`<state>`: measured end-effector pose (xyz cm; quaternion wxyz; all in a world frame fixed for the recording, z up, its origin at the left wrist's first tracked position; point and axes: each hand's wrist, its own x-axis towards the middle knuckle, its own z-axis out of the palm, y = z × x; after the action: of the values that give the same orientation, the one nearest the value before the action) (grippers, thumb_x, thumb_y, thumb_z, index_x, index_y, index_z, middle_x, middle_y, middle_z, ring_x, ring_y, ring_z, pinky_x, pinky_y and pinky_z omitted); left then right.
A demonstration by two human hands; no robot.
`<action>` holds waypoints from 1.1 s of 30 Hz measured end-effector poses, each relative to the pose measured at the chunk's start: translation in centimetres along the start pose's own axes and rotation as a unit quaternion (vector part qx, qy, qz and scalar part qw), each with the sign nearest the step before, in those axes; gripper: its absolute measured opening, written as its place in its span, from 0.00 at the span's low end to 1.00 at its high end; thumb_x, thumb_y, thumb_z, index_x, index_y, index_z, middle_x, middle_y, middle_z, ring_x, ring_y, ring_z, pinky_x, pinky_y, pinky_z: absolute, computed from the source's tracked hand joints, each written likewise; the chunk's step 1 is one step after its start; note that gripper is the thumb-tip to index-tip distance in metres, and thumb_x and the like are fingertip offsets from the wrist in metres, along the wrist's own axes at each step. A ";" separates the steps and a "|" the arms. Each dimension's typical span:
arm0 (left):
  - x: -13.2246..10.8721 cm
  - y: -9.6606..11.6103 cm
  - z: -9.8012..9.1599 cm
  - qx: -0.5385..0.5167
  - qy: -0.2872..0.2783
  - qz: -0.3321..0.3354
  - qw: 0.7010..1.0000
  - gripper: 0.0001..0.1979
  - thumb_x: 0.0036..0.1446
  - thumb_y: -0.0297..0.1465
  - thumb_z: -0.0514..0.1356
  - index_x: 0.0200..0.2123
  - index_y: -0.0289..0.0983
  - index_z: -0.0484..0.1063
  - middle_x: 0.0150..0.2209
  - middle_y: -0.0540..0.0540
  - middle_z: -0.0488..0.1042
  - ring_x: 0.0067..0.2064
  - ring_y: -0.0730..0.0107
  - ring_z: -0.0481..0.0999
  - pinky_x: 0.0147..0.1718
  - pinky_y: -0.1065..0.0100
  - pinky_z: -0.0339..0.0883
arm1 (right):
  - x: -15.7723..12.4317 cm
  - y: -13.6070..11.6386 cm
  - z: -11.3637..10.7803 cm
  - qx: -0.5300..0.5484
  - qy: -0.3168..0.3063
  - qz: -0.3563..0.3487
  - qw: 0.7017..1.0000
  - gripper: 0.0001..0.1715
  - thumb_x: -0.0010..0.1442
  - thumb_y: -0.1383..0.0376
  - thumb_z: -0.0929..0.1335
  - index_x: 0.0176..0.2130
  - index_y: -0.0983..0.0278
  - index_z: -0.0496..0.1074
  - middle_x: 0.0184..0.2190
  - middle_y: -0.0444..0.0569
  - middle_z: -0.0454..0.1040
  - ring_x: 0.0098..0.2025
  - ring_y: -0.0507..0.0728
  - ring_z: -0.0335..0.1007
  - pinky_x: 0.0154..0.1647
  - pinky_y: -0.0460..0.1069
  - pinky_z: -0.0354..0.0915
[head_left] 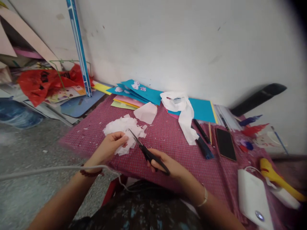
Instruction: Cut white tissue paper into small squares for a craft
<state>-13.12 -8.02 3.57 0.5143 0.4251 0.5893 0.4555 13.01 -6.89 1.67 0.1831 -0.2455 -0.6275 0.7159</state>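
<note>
My right hand (159,161) grips a pair of black-handled scissors (146,151), its fingers in the handle loops. The blades point up and left, close to my left fingertips. My left hand (117,140) is closed in a pinch over a heap of cut white paper pieces (117,126). White paper shows at its fingertips, though where that piece ends and the heap begins is hard to make out. Behind the heap lies a larger whitish sheet (146,112). To the right, a long crumpled white paper strip (185,118) trails across the red checked cloth (165,137).
Blue sheets with pale tufts (137,91) lie against the wall. On the right are a phone (225,143), a black pen (201,130), a white power bank (254,195) and a yellow-handled tool (278,179). A pale cable (59,168) crosses my left wrist.
</note>
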 end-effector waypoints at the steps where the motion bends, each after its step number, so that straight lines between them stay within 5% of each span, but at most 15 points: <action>1: 0.0 0.0 -0.1 0.004 0.000 0.003 1.000 0.15 0.48 0.40 0.68 0.21 0.36 0.71 0.20 0.52 0.69 0.23 0.76 0.64 0.25 0.73 0.57 | 0.3 0.1 0.1 0.001 0.000 0.003 1.000 0.40 0.60 0.39 0.67 0.57 0.65 0.66 0.32 0.44 0.65 0.29 0.51 0.61 0.30 0.47 0.60; 6: 0.7 -0.3 -1.0 0.010 -0.008 0.018 1.000 0.16 0.49 0.41 0.67 0.22 0.36 0.72 0.21 0.52 0.69 0.23 0.76 0.64 0.25 0.72 0.57 | 1.4 0.5 0.7 0.007 0.039 0.029 0.999 0.35 0.61 0.42 0.68 0.52 0.66 0.67 0.27 0.41 0.65 0.25 0.49 0.59 0.25 0.46 0.56; 9: 1.2 -0.4 -1.8 0.002 0.002 0.031 1.000 0.14 0.48 0.39 0.68 0.34 0.36 0.77 0.25 0.50 0.74 0.28 0.73 0.71 0.30 0.71 0.63 | 1.9 0.8 0.7 0.009 0.065 0.046 0.997 0.37 0.60 0.42 0.68 0.55 0.65 0.65 0.29 0.41 0.65 0.24 0.48 0.59 0.25 0.46 0.56; 13: 1.6 -0.2 -2.9 -0.018 0.029 0.037 0.999 0.24 0.47 0.38 0.70 0.48 0.37 0.74 0.28 0.50 0.77 0.31 0.68 0.76 0.33 0.69 0.68 | 2.0 0.7 0.3 -0.025 0.055 0.019 0.998 0.42 0.58 0.37 0.68 0.56 0.64 0.63 0.33 0.43 0.65 0.31 0.51 0.61 0.33 0.48 0.61; 23: 1.8 -0.8 -2.1 -0.085 0.084 0.063 0.991 0.22 0.46 0.40 0.72 0.42 0.37 0.74 0.34 0.47 0.80 0.36 0.65 0.81 0.37 0.67 0.72 | 0.6 0.1 0.5 -0.029 -0.003 0.039 0.999 0.36 0.58 0.37 0.67 0.49 0.63 0.66 0.34 0.45 0.65 0.34 0.53 0.60 0.36 0.50 0.61; 33: 1.0 -0.8 -0.4 -0.087 0.068 0.015 0.994 0.23 0.44 0.38 0.72 0.42 0.35 0.72 0.29 0.49 0.79 0.29 0.70 0.78 0.34 0.69 0.70 | 3.0 1.2 1.4 0.019 0.065 0.052 0.996 0.35 0.58 0.40 0.69 0.49 0.65 0.66 0.27 0.40 0.64 0.22 0.47 0.57 0.22 0.45 0.52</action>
<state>-13.62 -7.29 2.55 0.5014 0.3558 0.5740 0.5408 9.81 -6.49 0.23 0.1910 -0.3202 -0.5868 0.7187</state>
